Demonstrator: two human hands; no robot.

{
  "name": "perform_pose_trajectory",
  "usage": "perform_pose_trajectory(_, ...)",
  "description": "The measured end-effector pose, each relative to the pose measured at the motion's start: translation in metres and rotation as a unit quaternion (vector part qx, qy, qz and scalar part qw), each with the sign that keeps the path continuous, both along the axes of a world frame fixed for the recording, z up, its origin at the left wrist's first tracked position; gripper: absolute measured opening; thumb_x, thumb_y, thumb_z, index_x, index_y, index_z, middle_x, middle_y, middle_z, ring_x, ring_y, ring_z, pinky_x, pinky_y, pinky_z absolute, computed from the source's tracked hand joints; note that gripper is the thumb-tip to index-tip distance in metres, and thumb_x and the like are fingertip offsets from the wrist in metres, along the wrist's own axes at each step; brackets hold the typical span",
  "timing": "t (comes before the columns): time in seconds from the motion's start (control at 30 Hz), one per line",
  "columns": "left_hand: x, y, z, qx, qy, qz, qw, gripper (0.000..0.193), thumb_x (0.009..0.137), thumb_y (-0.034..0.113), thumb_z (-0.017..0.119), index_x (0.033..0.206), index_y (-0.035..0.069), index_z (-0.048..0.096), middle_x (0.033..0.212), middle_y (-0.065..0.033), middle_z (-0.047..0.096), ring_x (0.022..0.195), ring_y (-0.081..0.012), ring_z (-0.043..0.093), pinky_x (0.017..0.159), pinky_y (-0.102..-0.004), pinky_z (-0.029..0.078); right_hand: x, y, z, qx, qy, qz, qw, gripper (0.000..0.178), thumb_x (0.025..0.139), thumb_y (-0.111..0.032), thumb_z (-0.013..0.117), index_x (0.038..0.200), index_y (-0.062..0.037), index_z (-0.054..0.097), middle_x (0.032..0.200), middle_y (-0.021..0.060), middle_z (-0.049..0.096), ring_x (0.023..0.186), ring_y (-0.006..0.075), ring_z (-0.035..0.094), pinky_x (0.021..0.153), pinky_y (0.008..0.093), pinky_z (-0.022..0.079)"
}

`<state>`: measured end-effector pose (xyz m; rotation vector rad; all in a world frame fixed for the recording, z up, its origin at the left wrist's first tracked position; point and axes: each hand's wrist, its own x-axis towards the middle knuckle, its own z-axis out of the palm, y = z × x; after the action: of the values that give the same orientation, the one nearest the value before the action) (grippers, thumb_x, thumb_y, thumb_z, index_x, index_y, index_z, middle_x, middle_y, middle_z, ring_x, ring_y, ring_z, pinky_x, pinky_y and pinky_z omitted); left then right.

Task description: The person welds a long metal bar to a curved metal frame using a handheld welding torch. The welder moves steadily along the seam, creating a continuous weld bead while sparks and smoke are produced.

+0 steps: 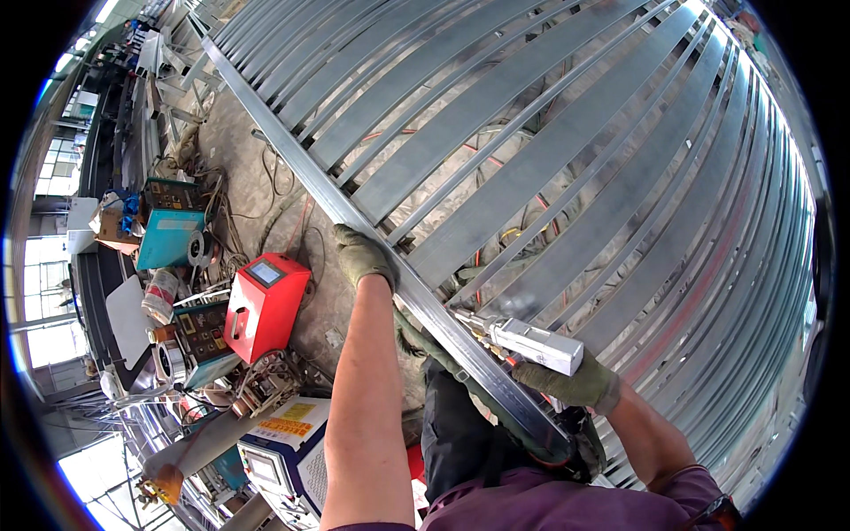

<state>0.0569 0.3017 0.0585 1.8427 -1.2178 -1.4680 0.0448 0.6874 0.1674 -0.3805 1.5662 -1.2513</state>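
Note:
My left hand (364, 255), in a green work glove, grips the outer edge of a long metal rail (310, 181) with its fingers closed. My gloved right hand (571, 380) is wrapped around a silver handheld welding gun (542, 343). The gun's narrow nozzle points left, with its tip close to the rail where a flat bar meets it. A pale haze hangs beside the nozzle. Many parallel flat metal bars (522, 203) and thinner strips run from the rail to the far right. The right fingertips are partly hidden behind the gun.
At left stand a red machine (270, 305) with a small screen, a teal welding machine (173, 226), and a white-and-blue cabinet (285, 451). Cables and hoses (239, 221) lie over the concrete floor, also beneath the bars. Metal pieces (168, 88) are piled at far left.

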Motion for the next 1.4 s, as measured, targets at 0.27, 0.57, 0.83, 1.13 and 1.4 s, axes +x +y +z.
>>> perform_pose_trajectory(0.27,0.000,0.004,0.009,-0.013,-0.036,-0.023,0.999,0.080,0.110,0.067,0.038,0.147,0.000,0.061,0.140,-0.0191,0.070,0.124,-0.0331,0.068,0.108,-0.0417,0.052,-0.003,-0.001,0.004,0.035,-0.022,0.009,0.999,0.049,0.097,-0.035,0.084,0.137,-0.0095,0.073,0.093,0.0007,0.076,0.076,0.0065,0.066,0.065,0.0292,0.055)
perform_pose_trajectory(0.57,0.002,-0.001,-0.003,-0.031,-0.071,-0.037,0.996,0.079,0.110,0.066,0.038,0.147,0.000,0.062,0.143,-0.0208,0.068,0.127,-0.0351,0.067,0.109,-0.0426,0.051,-0.006,-0.007,0.011,0.039,-0.017,0.018,0.999,0.050,0.095,-0.032,0.087,0.135,-0.0066,0.073,0.108,0.0066,0.081,0.094,0.0111,0.074,0.080,0.0299,0.060)
perform_pose_trajectory(0.83,-0.001,0.002,0.005,-0.003,0.013,0.010,1.000,0.086,0.106,0.074,0.041,0.145,0.001,0.066,0.141,-0.0137,0.070,0.123,-0.0288,0.068,0.107,-0.0388,0.052,-0.007,-0.008,0.013,0.043,-0.030,0.022,0.998,0.050,0.095,-0.031,0.087,0.137,-0.0073,0.072,0.110,0.0063,0.081,0.096,0.0113,0.075,0.082,0.0301,0.061)
perform_pose_trajectory(1.13,-0.001,0.004,0.007,-0.015,0.046,0.005,0.999,0.076,0.111,0.063,0.041,0.151,0.001,0.058,0.146,-0.0169,0.066,0.124,-0.0316,0.066,0.108,-0.0423,0.053,-0.008,-0.003,0.014,0.069,-0.016,0.046,0.996,0.049,0.096,-0.033,0.085,0.138,-0.0097,0.072,0.092,0.0018,0.078,0.068,0.0066,0.068,0.059,0.0281,0.056)
perform_pose_trajectory(1.4,-0.002,0.005,0.013,-0.001,0.018,0.003,1.000,0.078,0.111,0.064,0.040,0.149,-0.001,0.059,0.145,-0.0179,0.067,0.125,-0.0320,0.066,0.108,-0.0423,0.052,-0.007,-0.003,0.020,0.076,-0.040,0.028,0.996,0.050,0.096,-0.035,0.085,0.137,-0.0097,0.072,0.092,0.0026,0.078,0.070,0.0077,0.070,0.059,0.0282,0.057)
